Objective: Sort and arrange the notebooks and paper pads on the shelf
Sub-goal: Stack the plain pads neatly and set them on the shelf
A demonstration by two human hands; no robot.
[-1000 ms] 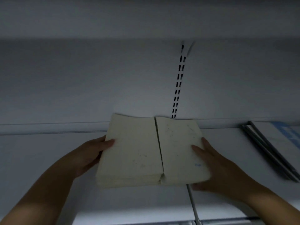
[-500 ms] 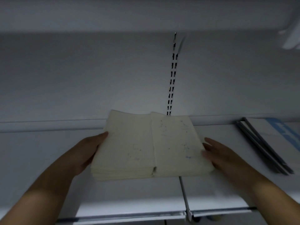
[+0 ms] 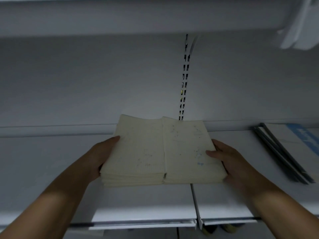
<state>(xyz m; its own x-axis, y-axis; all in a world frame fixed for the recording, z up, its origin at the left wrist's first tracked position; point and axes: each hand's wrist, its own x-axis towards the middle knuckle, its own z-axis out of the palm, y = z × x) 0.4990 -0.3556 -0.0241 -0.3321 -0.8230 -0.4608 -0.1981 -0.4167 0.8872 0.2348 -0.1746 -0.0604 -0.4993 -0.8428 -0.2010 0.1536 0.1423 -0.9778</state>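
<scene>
Two side-by-side stacks of cream paper pads (image 3: 162,152) are over the white metal shelf (image 3: 51,169); whether they rest on it is unclear. The left hand (image 3: 101,157) grips the pads' left edge and the right hand (image 3: 229,161) grips their right edge, thumbs on top. Well right of the pads lie dark-edged flat notebooks (image 3: 293,149).

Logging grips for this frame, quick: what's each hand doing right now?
Left hand: grips the pads at their left edge, thumb on top.
Right hand: grips the pads at their right edge, thumb on top.
</scene>
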